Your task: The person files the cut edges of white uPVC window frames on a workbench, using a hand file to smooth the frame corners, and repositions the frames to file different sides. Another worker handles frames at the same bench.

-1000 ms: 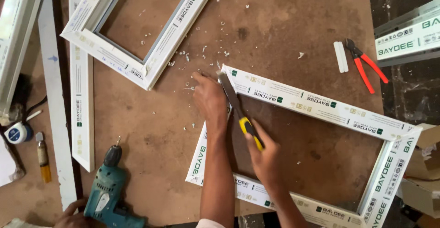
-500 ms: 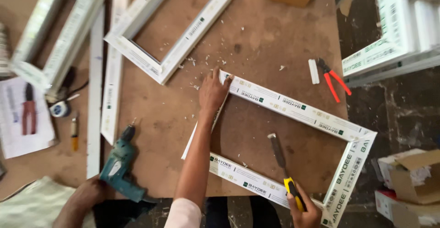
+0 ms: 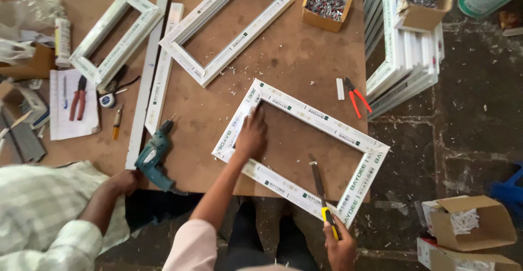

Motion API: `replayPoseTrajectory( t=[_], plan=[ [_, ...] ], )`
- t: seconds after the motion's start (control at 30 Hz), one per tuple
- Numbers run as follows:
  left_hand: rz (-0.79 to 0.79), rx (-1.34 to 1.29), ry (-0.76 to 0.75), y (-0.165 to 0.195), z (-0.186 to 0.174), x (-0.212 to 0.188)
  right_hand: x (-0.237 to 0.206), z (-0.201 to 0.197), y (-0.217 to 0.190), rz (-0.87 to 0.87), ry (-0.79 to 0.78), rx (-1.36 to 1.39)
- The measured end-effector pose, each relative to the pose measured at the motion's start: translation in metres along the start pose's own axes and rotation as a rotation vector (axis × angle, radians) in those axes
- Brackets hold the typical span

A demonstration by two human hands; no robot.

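While the left hand [image 3: 251,136] presses flat and open on the frame [image 3: 300,150], the right hand [image 3: 340,245] grips the chisel [image 3: 321,194]; a slip could gouge the plastic.

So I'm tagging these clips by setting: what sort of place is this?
Most likely a small workshop that assembles window frames: white frames lie on a brown worktable, with a cordless drill, boxes of screws and a stack of frames alongside.
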State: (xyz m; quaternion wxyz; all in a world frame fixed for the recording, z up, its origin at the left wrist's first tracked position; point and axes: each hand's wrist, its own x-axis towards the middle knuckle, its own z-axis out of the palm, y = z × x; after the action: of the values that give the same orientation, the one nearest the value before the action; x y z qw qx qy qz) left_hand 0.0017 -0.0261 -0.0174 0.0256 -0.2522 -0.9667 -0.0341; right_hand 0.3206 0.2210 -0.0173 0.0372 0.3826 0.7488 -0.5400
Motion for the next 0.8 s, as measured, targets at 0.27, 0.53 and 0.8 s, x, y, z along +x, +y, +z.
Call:
replayPoseTrajectory(
  t=[0.27, 0.53, 0.8],
  plan=[
    [-0.224, -1.009, -0.222, 0.136, -0.041, -0.184, -0.015, -0.017, -0.042, -0.24, -0.015, -0.105],
    [-0.684, -2.284, -0.213, 0.075, -0.073, -0.161, -0.031, 0.021, -0.101, -0.588, -0.23, -0.241],
    [-0.709, -2.29, -0.171, 0.015, -0.105, -0.156, -0.053, 0.053, -0.134, -0.496, -0.256, -0.425]
  ],
)
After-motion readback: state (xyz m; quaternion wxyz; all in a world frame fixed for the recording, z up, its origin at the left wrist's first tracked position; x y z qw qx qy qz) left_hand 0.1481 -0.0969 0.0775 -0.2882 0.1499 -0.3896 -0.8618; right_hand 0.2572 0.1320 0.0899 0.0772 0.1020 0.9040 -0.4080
